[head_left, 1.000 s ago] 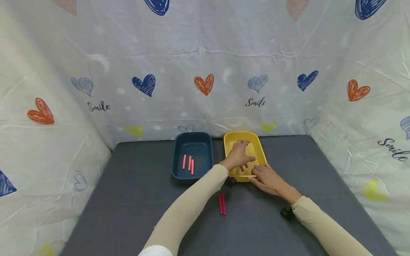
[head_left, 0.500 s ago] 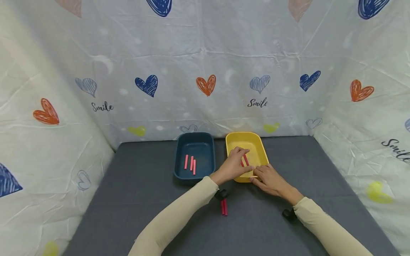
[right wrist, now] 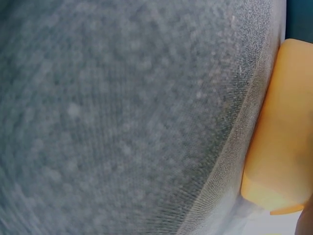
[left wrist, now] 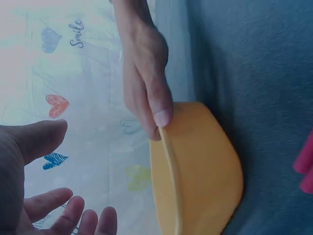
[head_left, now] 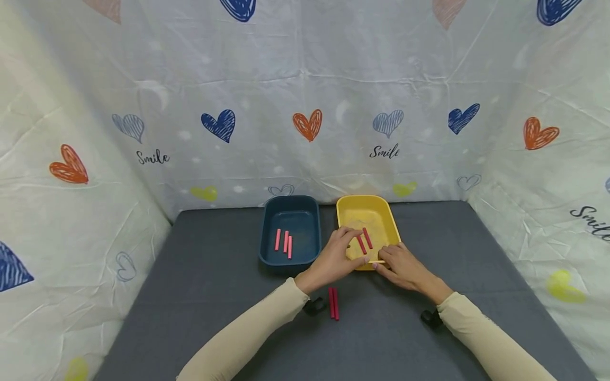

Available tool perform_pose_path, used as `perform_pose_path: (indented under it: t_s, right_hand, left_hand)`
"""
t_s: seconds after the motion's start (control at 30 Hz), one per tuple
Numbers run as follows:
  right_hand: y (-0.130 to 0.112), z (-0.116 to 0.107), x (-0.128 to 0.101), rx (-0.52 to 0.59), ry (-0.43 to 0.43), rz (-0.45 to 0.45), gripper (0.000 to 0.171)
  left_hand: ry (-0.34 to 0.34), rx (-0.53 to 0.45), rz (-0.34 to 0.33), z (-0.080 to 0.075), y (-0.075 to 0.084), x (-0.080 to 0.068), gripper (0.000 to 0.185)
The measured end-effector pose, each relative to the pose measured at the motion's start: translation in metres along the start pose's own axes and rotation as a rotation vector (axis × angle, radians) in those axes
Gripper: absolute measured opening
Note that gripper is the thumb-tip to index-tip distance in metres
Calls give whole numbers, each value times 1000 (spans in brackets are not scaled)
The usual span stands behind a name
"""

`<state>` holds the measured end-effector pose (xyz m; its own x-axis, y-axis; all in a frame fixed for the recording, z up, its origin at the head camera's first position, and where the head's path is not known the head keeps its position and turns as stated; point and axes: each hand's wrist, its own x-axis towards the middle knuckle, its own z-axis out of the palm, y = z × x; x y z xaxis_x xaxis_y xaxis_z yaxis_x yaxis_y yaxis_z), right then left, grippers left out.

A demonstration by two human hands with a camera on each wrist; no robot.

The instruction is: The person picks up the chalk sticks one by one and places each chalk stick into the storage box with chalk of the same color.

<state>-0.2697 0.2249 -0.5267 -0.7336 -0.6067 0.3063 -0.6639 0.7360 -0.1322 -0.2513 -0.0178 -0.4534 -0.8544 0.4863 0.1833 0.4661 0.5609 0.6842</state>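
Two trays stand side by side at the far edge of the grey worktop [head_left: 200,296], against the heart-printed cloth backdrop [head_left: 305,79]. The yellow tray [head_left: 376,211] serves as the landmark; the dark blue tray [head_left: 290,211] sits just to its left, the two nearly touching.

Seven red sticks show in the head view. Two sticks [head_left: 364,241] lie in the yellow tray, slanted and close together near its middle. Three sticks [head_left: 284,242] lie in the blue tray, roughly parallel and upright in the picture. Two more sticks [head_left: 333,303] lie side by side and touching on the worktop, a little in front of the yellow tray's near left corner.

The left hand [head_left: 335,259] hovers over the yellow tray's near left part, its fingers spread and relaxed, holding nothing; the left wrist view shows the palm open with fingers apart. Its fingertips are near the two sticks in the tray, but contact cannot be told.

The right hand [head_left: 400,267] rests at the yellow tray's near right corner, fingers fairly straight, with the thumb and fingertips against the rim; the left wrist view shows its thumb pressed on the rim's edge. Both arms wear beige sleeves [head_left: 486,338].
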Motion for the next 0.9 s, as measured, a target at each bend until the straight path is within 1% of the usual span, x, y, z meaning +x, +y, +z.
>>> perform_pose_path:
  t_s: [0.2,0.3,0.5,0.6,0.8,0.9]
  right_hand:
    - [0,1,0,4,-6,11,24]
    - [1,2,-1,5,-6,14,24]
    - [2,2,-1,6,-10,17,24]
    - [3,3,-2,12,-12,15,23]
    - [3,3,-1,11,-3,15,25]
    - [3,3,-2,9,-4,12,25]
  left_hand:
    - [-5,20,10,-4,-6,-22,64]
    - [-11,2,-11,-6,-9,-32,64]
    - [-39,9,-79,-3,-22,-51,65]
    - [-42,15,-98,0,-28,-58,65]
    - [-12,22,-105,4,-35,-70,63]
    - [-20,30,-123,6,-38,-75,65]
